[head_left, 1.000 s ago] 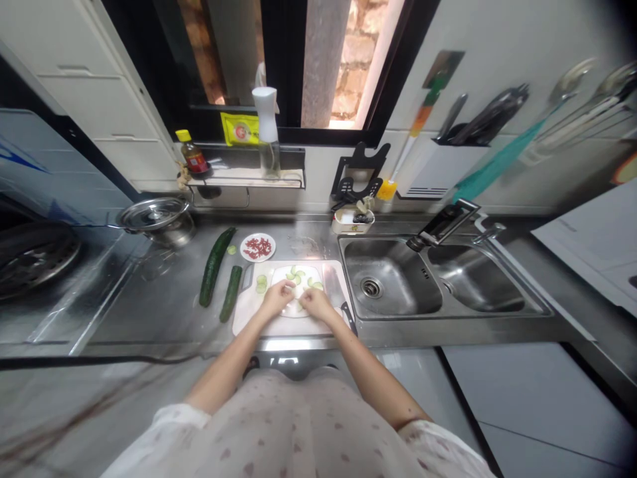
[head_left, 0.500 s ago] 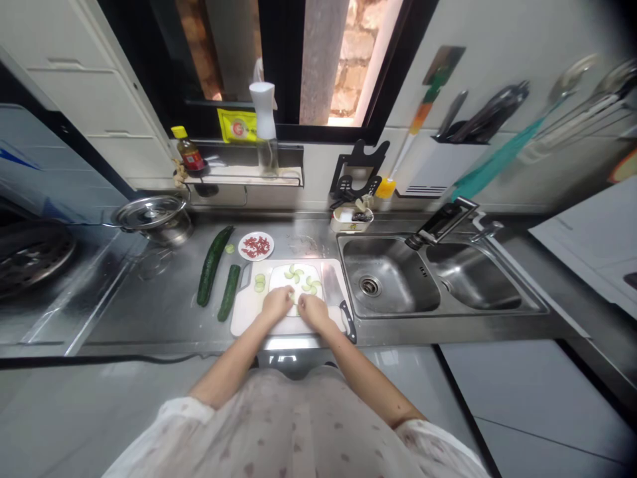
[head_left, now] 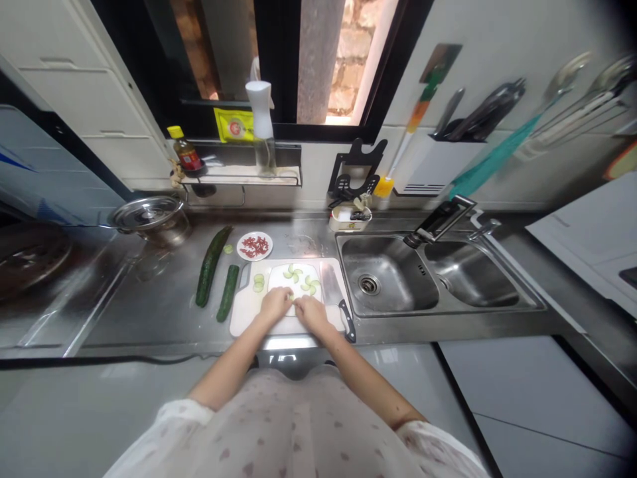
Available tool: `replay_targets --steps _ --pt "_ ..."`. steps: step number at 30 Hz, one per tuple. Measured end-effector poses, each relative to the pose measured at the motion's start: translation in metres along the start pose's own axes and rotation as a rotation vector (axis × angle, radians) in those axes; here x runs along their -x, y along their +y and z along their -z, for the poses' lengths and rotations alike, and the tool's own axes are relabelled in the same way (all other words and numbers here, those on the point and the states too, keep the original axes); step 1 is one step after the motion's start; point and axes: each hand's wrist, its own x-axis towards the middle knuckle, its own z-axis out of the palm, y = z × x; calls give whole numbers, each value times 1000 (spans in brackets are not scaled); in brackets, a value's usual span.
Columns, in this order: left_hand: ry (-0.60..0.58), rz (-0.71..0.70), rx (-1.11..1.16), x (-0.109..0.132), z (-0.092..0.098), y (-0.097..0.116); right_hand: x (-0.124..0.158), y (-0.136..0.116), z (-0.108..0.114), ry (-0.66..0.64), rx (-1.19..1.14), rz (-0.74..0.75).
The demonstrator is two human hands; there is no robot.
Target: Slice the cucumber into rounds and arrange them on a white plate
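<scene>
My left hand and my right hand meet over the front of a white plate, fingers pinched around a small pale-green cucumber slice, mostly hidden by the fingertips. Thin cucumber slices on the plate form two pinwheels, one at the back and one at the right. Under the plate lies a pale cutting board. A few round cucumber slices sit on its left side. Along its right side rests a kitchen knife with a black handle.
Left of the board lie a long cucumber and a cut cucumber. Behind it stands a small plate of red pieces. A lidded pot is at back left; a double sink with a faucet is to the right.
My hands have come slightly closer together over the plate, the right one shifting a little left. The plate's two pinwheels look unchanged.
</scene>
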Motion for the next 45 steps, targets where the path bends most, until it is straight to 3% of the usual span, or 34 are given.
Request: replay_targets --steps 37,42,45 --pt "0 6 -33 4 -1 6 0 -2 -4 -3 84 -11" --pt "47 -11 -7 5 -4 6 -1 -2 -5 8 94 -7" --pt "217 67 57 1 0 -3 -1 -2 -5 2 112 -5"
